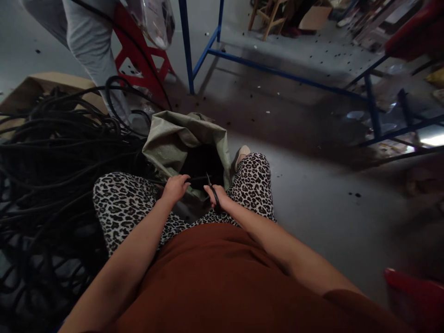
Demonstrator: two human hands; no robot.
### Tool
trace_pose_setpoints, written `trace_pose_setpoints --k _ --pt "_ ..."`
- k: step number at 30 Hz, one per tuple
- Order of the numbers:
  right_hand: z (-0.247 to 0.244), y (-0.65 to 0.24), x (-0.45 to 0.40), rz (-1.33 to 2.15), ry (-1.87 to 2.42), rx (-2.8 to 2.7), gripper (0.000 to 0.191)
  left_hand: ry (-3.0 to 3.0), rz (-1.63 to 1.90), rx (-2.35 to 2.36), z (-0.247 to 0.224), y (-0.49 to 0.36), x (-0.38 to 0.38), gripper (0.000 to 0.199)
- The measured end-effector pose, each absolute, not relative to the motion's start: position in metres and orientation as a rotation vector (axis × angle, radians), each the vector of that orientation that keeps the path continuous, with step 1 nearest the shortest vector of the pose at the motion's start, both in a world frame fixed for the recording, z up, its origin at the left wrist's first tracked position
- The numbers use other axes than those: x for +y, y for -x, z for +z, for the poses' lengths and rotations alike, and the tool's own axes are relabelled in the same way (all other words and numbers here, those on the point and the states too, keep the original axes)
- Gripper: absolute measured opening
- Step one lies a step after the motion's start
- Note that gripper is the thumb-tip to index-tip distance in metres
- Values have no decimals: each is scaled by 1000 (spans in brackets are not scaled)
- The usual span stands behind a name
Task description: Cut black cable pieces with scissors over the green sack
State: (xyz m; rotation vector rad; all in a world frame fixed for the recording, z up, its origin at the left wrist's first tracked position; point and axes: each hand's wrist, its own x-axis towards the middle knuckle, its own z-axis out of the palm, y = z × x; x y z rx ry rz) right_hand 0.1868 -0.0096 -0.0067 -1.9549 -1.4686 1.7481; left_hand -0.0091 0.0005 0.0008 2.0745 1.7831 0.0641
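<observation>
My left hand (176,188) is closed round a black cord (199,178), whose end reaches right over the mouth of an open greenish sack (169,138). In my right hand (217,196) is a pair of scissors (214,193) with dark handles, the blades pointing up and away from me beside the cord. The sack stands between my knees, and its inside is dark. On the left lies a large tangled heap of black cord (69,143).
A cardboard box (62,81) sits behind the heap. Near it are a person's grey-trousered leg (93,51) and a red stool (138,60). A blue metal frame (277,72) spans the floor ahead. Something red (412,291) is at the lower right.
</observation>
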Motion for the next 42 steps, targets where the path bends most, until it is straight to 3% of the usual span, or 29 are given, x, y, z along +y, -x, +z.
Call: trace_pose_setpoints --k 10,23,33,42 --pt "-15 -187 -10 1881 2003 -1433 46 -2123 -145 1780 -5 9 -1 28" --pt "-1 -187 -11 1965 1950 -1279 34 -2075 -75 1788 -9 14 -2 28" --pt "1 -186 -10 2101 1905 -1182 52 -2103 -114 1740 -4 18 -1 32" --pt "-3 -187 -7 2095 1827 -1181 50 -2107 -50 1725 -6 21 0 31"
